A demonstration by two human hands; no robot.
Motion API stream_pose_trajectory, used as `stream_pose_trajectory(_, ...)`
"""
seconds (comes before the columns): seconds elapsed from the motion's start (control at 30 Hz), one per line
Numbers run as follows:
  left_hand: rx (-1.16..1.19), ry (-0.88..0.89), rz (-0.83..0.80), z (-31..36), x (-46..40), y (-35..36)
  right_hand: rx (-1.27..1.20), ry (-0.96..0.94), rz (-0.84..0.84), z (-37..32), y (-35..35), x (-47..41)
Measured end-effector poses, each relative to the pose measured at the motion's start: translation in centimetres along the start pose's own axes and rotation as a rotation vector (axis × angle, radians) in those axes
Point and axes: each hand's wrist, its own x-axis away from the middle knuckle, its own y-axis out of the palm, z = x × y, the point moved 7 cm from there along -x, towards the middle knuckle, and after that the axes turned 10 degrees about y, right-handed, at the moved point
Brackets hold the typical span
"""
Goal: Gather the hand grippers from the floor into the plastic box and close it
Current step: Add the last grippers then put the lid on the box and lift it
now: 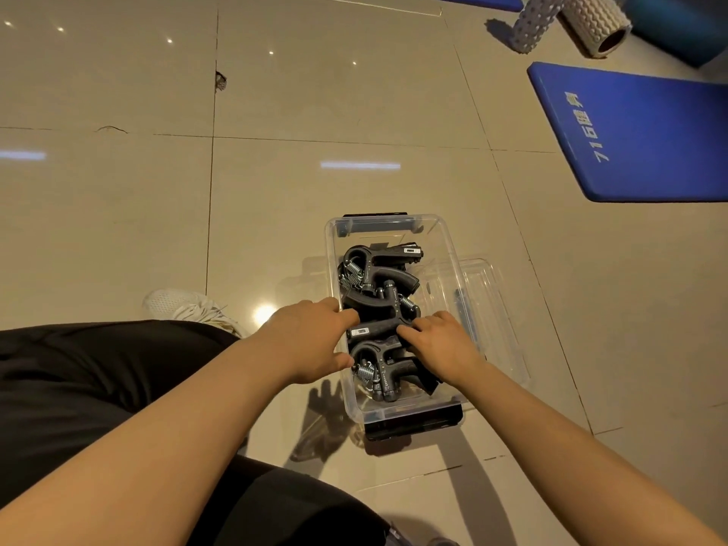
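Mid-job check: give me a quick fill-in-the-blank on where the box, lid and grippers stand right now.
1. The black hand grippers lie inside the clear ____ box.
2. The clear lid lies on the floor to the ____ of the box.
3. Both the left hand and the right hand reach ____ the box.

Missing words: plastic; right; into

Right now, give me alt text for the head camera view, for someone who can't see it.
Two bare hands, left hand and right hand, reach into a clear plastic box on a beige tiled floor, touching the black spring hand grippers piled inside. The box's clear lid lies beside it, with a blue exercise mat beyond.
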Motion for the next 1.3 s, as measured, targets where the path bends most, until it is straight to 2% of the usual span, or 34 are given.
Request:
stream_pose_trajectory(0.3,0.142,-0.152,0.012,-1.9,3.7,2.3,-0.024,0.036,0.095,0.5,0.8,0.0)
stream_pose_trajectory(0.4,0.188,-0.178,0.095,-1.1,4.0,2.8,-0.062,0.006,0.161,0.1,0.5,0.4)
stream_pose_trajectory(0.47,0.206,-0.197,0.156,-0.2,3.8,3.3,-0.186,0.008,0.245,0.6,-1.0,1.3)
stream_pose_trajectory(0.53,0.198,-0.213,0.204,1.2,2.9,3.8,-0.366,0.163,0.322,3.6,-2.0,2.7)
stream_pose_trajectory(0.6,0.210,-0.256,0.237,2.4,1.1,4.5,-0.661,0.452,0.356,8.5,-1.1,4.9)
stream_pose_trajectory(0.67,0.264,-0.364,0.219,3.4,-1.0,5.9,-0.888,0.720,0.275,13.0,2.8,7.6)
stream_pose_trajectory(0.7,0.306,-0.434,0.194,3.8,-1.9,6.8,-0.913,0.806,0.181,14.3,5.2,8.6)
stream_pose_trajectory(0.8,0.430,-0.595,0.114,4.6,-3.1,10.6,-0.917,0.900,-0.099,15.4,11.6,10.3)
stream_pose_trajectory(0.87,0.424,-0.612,0.104,4.6,-2.9,11.9,-0.996,0.902,-0.204,14.4,14.4,10.2)
stream_pose_trajectory(1.0,0.183,-0.504,0.109,4.9,-3.7,10.9,-1.062,0.798,-0.345,10.7,18.1,9.0)
stream_pose_trajectory(1.13,0.183,-0.494,0.097,5.1,-4.8,10.7,-0.945,0.768,-0.327,9.3,20.6,9.6)
stream_pose_trajectory(1.3,0.276,-0.467,0.184,5.5,-4.7,10.3,-0.773,0.746,-0.360,11.1,23.1,11.0)
